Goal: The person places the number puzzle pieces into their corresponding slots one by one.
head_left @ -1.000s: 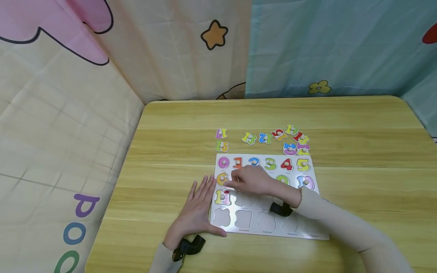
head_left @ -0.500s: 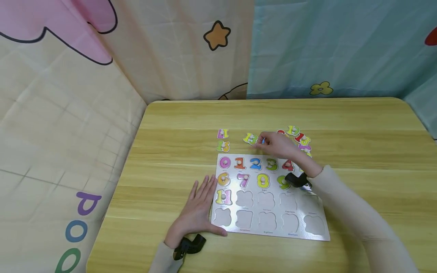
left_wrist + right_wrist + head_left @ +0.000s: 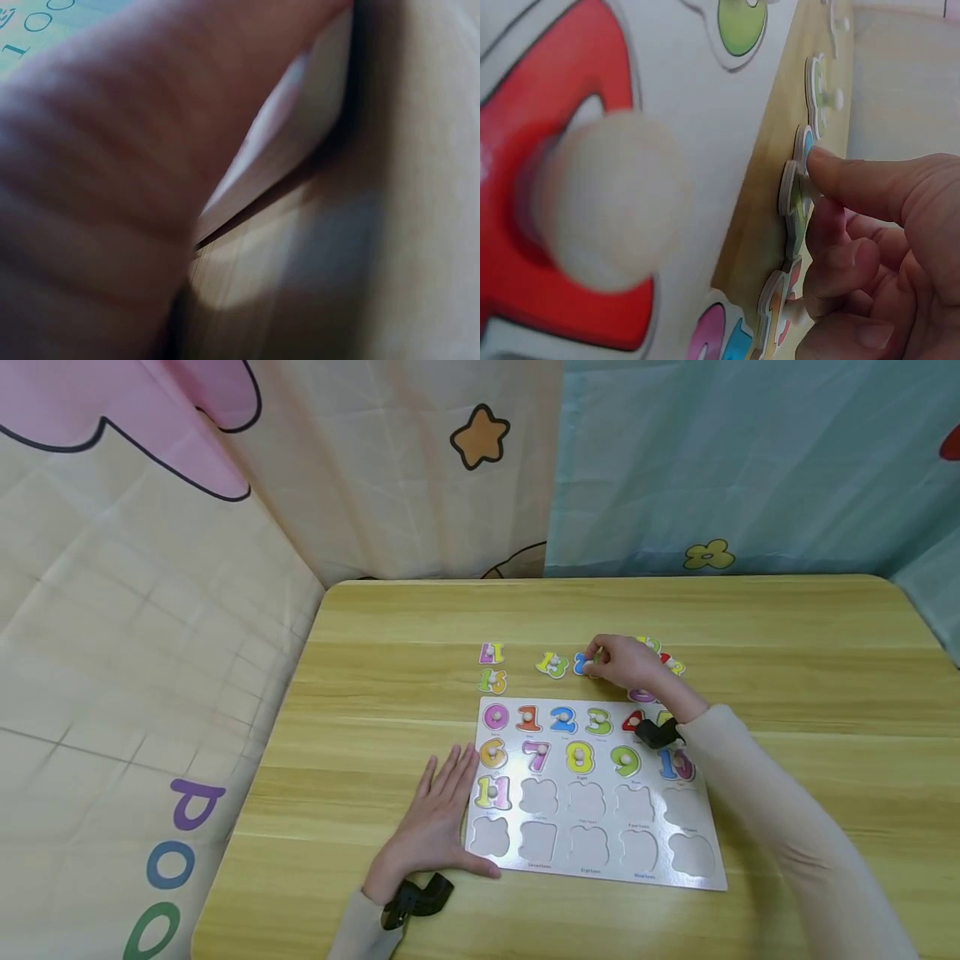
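A white number puzzle board (image 3: 600,878) lies on the table, with knobbed pieces seated in its top rows and the 11 piece (image 3: 492,792) in the third. My left hand (image 3: 431,827) lies flat with fingers spread along the board's left edge, its thumb at the lower corner. Beyond the board's far edge, my right hand (image 3: 630,662) pinches the blue-and-green number 12 puzzle piece (image 3: 580,664) by its knob. In the right wrist view the thumb (image 3: 855,176) and curled fingers close round that knob, which they mostly hide.
Left of the right hand lie the 13 piece (image 3: 552,665), a purple-and-yellow piece (image 3: 492,652) and a green-and-orange piece (image 3: 492,682). Several more pieces lie partly under the right hand and wrist. Empty recesses (image 3: 538,841) fill most of the board's lower rows.
My right hand has moved from over the 7 on the board to the loose pieces behind it, then slightly right onto the blue-and-green one. My left hand stays in place.
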A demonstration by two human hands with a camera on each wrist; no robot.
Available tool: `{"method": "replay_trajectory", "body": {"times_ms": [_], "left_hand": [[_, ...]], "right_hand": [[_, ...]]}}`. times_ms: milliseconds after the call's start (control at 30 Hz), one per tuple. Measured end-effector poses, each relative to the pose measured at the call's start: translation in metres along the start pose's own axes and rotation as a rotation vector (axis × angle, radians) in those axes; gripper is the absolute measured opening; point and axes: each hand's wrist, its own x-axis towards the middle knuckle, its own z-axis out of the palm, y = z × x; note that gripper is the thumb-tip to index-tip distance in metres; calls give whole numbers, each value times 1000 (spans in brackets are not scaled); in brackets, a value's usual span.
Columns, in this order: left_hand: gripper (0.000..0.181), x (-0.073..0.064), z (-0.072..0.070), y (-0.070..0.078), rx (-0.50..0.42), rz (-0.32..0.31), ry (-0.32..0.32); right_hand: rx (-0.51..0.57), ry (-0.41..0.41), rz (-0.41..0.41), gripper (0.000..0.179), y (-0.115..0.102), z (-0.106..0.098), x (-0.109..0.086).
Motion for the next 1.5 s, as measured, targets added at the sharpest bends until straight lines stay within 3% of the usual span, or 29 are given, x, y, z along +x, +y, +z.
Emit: {"method": "replay_trajectory", "body": {"times_ms": [367,567,767,933,1167,1367,1500], "left_hand": [[147,1,0,0,2,-1,-1],[147,0,-1,0,-1,-6,-6],[147,0,-2,1,0,-10,-9],[147,0,-2,1,-7,-10,-6],[146,0,0,0,-18,-8,-5],[146,0,0,0,-13,-3,4],[147,0,0,0,-19,1,7]], "right_hand": [[14,-126,40,28,1,-4,4],[-67,-178,-9,35,-1,-4,3],[-153,-175,-65,37,-7,-2,-3],[-192,-143,-51,38,-8,1,-5],[-96,-91,-12,39,-1,2,-5],[48,-102,-135,24,9,0,0],[64,-151,-163,16,11,-1,2]]}}
